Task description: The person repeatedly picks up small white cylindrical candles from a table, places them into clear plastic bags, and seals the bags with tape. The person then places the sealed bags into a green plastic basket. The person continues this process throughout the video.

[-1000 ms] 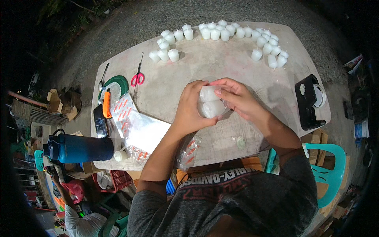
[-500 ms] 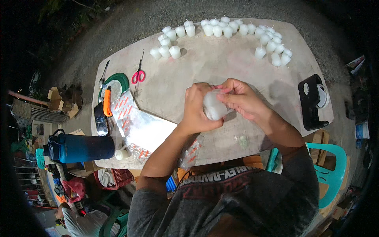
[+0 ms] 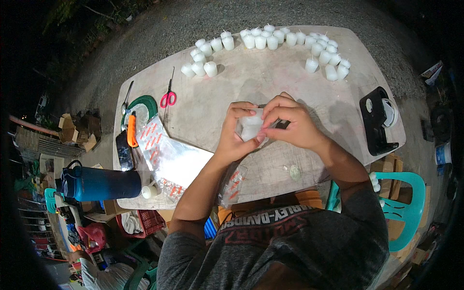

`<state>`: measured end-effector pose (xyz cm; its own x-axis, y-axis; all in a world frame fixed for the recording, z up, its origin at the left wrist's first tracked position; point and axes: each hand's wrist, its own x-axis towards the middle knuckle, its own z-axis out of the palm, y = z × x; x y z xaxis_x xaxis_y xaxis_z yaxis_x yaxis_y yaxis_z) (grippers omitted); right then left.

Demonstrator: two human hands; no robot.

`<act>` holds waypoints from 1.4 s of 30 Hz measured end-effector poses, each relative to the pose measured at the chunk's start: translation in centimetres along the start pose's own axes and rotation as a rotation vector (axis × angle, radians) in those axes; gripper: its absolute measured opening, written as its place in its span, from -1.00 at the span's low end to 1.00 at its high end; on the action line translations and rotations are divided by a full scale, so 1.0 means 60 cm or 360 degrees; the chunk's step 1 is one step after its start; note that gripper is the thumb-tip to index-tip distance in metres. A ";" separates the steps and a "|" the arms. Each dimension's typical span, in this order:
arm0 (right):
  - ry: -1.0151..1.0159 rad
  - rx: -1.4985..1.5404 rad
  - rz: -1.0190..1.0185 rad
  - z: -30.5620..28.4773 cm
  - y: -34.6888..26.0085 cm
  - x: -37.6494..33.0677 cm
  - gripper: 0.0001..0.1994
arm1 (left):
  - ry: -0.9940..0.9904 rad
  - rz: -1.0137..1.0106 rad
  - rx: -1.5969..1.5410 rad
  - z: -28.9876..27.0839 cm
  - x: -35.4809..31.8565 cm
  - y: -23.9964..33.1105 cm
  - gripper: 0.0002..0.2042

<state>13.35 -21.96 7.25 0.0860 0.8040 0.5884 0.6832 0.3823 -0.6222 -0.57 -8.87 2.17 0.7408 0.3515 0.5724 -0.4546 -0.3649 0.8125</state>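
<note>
Both my hands meet over the middle of the wooden table (image 3: 270,82). My left hand (image 3: 235,137) and my right hand (image 3: 290,121) grip a small white candle in clear plastic wrap (image 3: 251,127) between the fingertips. The candle is partly hidden by my fingers. Several bare white candles (image 3: 270,41) stand in a curved row along the far edge of the table. A pile of clear bags with red print (image 3: 166,154) lies to the left of my left forearm.
Red-handled scissors (image 3: 168,98), a green tape roll (image 3: 140,104) and an orange-handled cutter (image 3: 131,130) lie at the left. A dark blue bottle (image 3: 99,183) lies at the near left corner. A black tape dispenser (image 3: 377,121) stands at the right edge, a teal chair (image 3: 403,208) below it.
My hands have kept turning the wrapped candle between the fingers; my right fingers now lie over its top. The view has shifted slightly.
</note>
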 end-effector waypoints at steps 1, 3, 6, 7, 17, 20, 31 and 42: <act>-0.0005 0.0008 0.0088 0.001 -0.002 0.000 -0.80 | -0.0006 0.0025 0.0045 -0.002 0.002 0.004 -0.56; -0.0014 0.0026 0.0264 0.005 -0.010 -0.001 -0.86 | 0.0016 0.0037 0.0053 -0.002 0.001 0.005 -0.61; 0.0028 0.0402 0.0735 0.028 -0.016 -0.006 -0.88 | 0.0107 -0.0020 -0.0019 0.006 -0.009 0.000 -0.70; 0.0046 0.0517 0.0781 0.036 -0.010 -0.010 -0.88 | 0.0131 -0.0045 -0.0029 0.009 -0.010 -0.001 -0.73; 0.0560 -0.0151 0.0296 -0.086 -0.052 -0.063 -0.63 | 0.0407 -0.0133 -0.0730 0.003 0.002 0.000 -0.88; 0.1256 -0.0868 0.0514 -0.217 -0.065 -0.179 -0.63 | 0.0464 -0.0138 -0.0728 -0.034 0.011 0.006 -0.84; 0.1280 0.0184 0.1611 -0.335 -0.061 -0.324 -0.33 | 0.0077 -0.0167 -0.0637 0.073 0.062 0.181 -0.78; 0.1668 0.0405 0.1358 -0.292 -0.116 -0.456 -0.59 | 0.0313 -0.0629 -0.1077 0.200 -0.062 0.187 -0.86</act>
<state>18.93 -54.58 4.52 0.9875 0.1563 0.0194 0.0019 0.1110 -0.9938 -2.53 -24.61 7.83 0.8376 0.5135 0.1865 -0.4246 0.3971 0.8136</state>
